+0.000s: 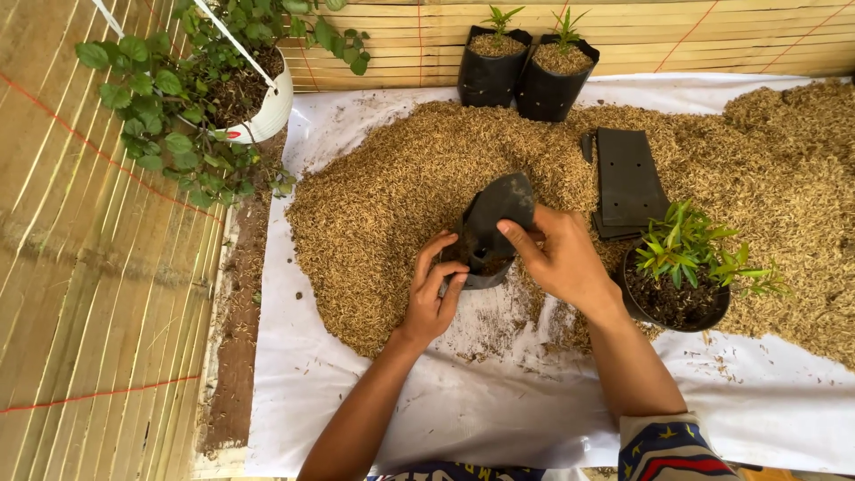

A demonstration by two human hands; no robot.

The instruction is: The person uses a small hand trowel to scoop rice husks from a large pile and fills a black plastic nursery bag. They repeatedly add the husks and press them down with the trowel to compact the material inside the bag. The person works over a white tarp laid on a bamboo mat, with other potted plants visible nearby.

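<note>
Head view: two hands (499, 267) grip one black bag (495, 223); two filled bags (525, 76).

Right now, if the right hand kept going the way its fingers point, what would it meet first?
The right hand points up-left, already gripping the black grow bag; past it, probably only the husk pile, though depth is unclear.

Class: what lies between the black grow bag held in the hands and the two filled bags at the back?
In the head view, only the rice-husk heap lies between the held bag and the two filled bags.
</note>
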